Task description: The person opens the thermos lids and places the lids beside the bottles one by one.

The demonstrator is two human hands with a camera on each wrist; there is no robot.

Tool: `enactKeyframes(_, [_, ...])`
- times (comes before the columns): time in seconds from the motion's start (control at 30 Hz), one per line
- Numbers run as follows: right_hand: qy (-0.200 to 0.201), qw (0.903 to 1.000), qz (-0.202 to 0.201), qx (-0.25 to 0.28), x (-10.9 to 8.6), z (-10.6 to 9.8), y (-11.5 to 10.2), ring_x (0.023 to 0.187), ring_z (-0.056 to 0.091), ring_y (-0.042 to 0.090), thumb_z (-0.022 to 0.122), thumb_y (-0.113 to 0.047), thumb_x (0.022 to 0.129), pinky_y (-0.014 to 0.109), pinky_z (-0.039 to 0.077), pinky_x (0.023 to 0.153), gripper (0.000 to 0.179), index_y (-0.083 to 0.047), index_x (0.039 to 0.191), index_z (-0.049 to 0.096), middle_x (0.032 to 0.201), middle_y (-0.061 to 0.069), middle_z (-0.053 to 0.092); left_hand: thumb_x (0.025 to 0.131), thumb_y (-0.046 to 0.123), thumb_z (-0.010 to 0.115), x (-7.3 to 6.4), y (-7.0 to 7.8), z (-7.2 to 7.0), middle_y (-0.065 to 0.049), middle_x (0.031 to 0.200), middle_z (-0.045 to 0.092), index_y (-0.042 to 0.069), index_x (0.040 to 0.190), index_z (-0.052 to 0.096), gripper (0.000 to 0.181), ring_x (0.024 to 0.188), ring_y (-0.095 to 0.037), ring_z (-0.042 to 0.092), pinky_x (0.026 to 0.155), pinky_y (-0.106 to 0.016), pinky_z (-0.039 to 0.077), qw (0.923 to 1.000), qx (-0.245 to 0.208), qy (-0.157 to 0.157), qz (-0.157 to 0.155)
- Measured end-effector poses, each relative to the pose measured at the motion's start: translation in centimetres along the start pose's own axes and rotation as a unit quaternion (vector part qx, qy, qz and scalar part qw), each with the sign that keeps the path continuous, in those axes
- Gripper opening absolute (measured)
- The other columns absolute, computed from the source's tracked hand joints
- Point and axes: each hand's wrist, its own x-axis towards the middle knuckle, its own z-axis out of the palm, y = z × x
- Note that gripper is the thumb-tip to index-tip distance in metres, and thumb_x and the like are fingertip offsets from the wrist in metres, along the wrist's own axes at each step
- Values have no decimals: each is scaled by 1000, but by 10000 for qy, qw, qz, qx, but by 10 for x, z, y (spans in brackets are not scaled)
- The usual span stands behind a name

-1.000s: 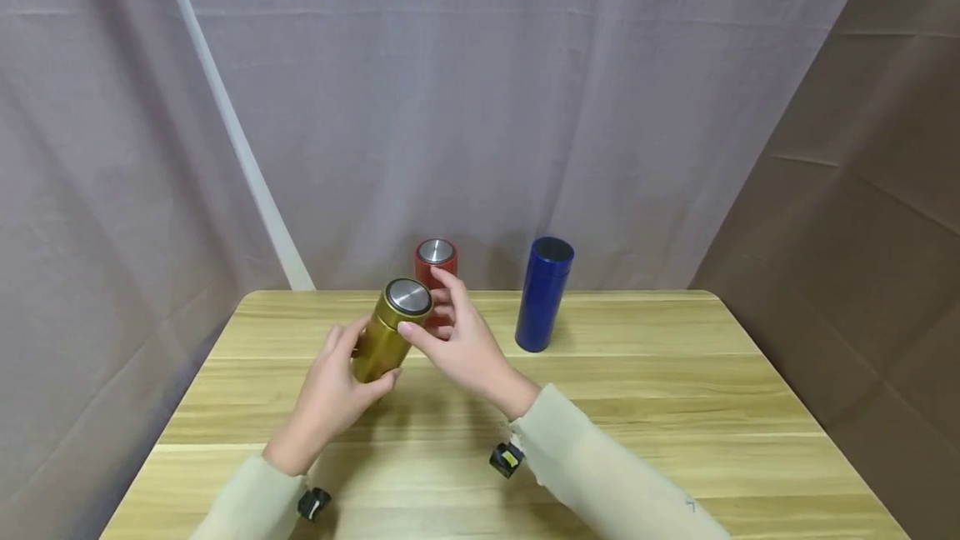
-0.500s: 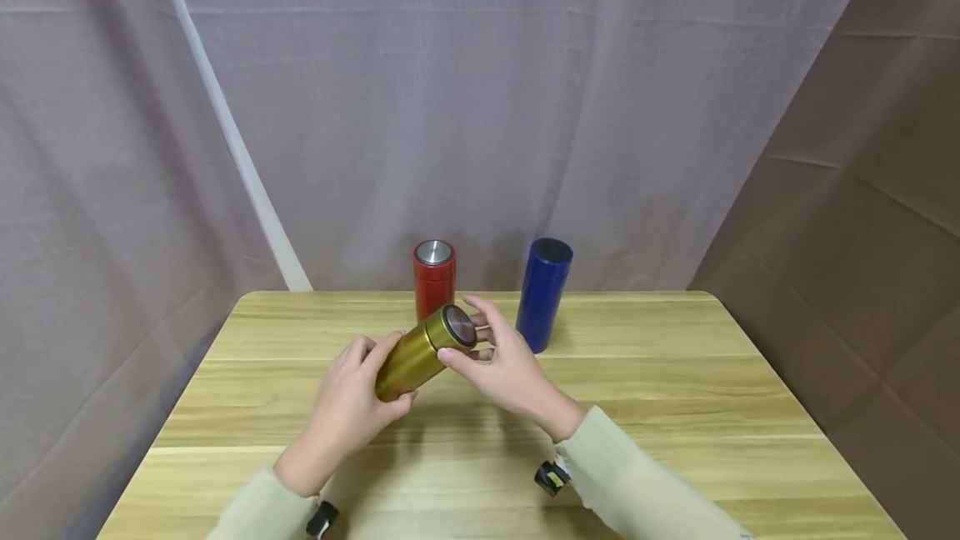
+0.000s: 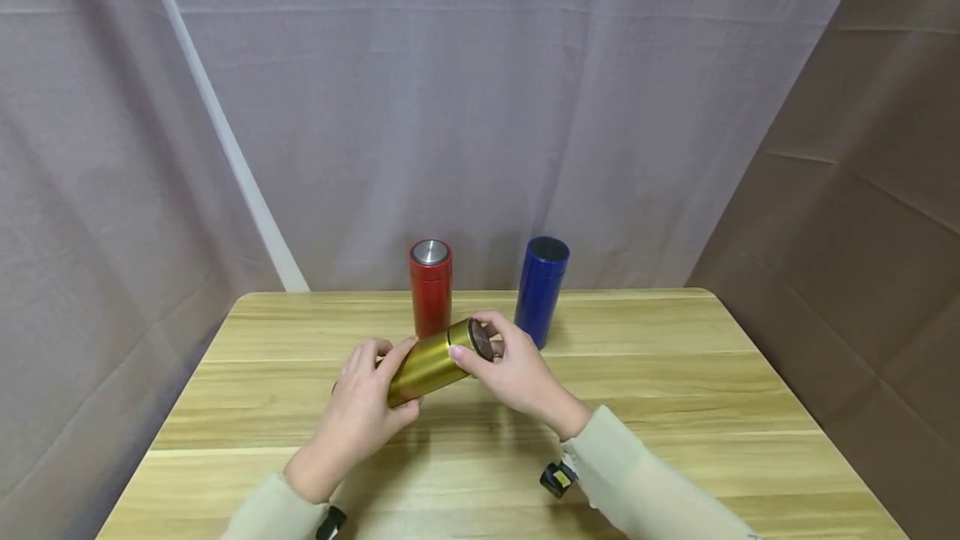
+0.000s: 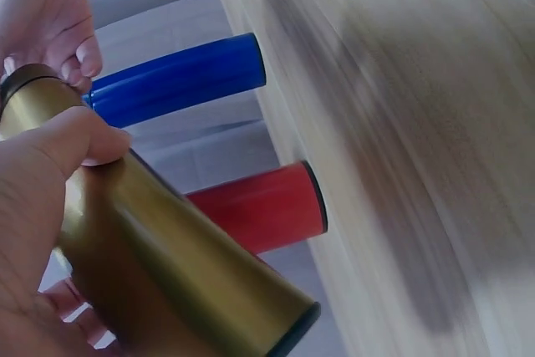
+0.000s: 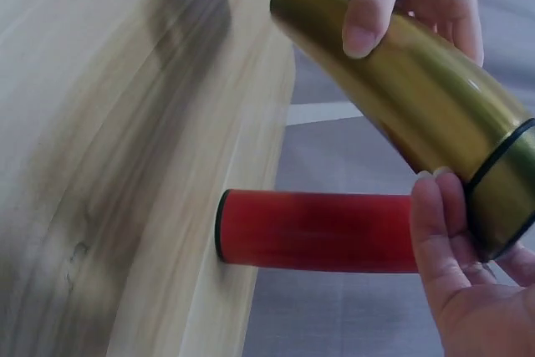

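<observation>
A gold thermos bottle (image 3: 426,369) is held above the table, tilted well over, its lid end raised to the right. My left hand (image 3: 362,407) grips its lower body, the thumb (image 4: 100,140) pressed along the side. At the lid end, my right hand (image 3: 525,375) holds the lid between thumb and fingers; the fingers (image 5: 435,227) show against the lid seam in the right wrist view. Just behind the gold bottle stands a red thermos (image 3: 432,300), upright with a steel lid top. Further right, a blue thermos (image 3: 540,294) stands upright, partly covered by the right hand.
The wooden table (image 3: 675,407) has a rounded far edge close behind the red and blue bottles. Grey curtains (image 3: 480,107) hang behind and to the left, a brown cloth (image 3: 847,215) to the right. Small black wrist cameras (image 3: 557,480) hang under both sleeves.
The gold thermos has tipped from nearly upright toward horizontal, its lid end swinging right and down. Both hands moved right with it, and the red thermos came into fuller view.
</observation>
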Motion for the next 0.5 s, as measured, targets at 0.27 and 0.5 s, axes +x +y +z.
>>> enactKeyframes(0.27, [97,9998,-194,-10,-1,-2,-9,76,65,15,73,-23,88,32,56,62,40,-10,121,54,101,11,55,66,32,88,3,7,4,-8,119,55,15,139,48,85,105,-26,54,91,-47,46,9994,-234,-225,-155])
enactKeyframes(0.5, [133,9995,-282,-23,4,0,15,80,66,16,72,-36,87,33,57,65,44,-24,125,54,104,6,56,67,31,88,5,8,1,-8,119,57,15,140,49,85,105,-27,54,92,-46,45,9999,-64,-92,-48])
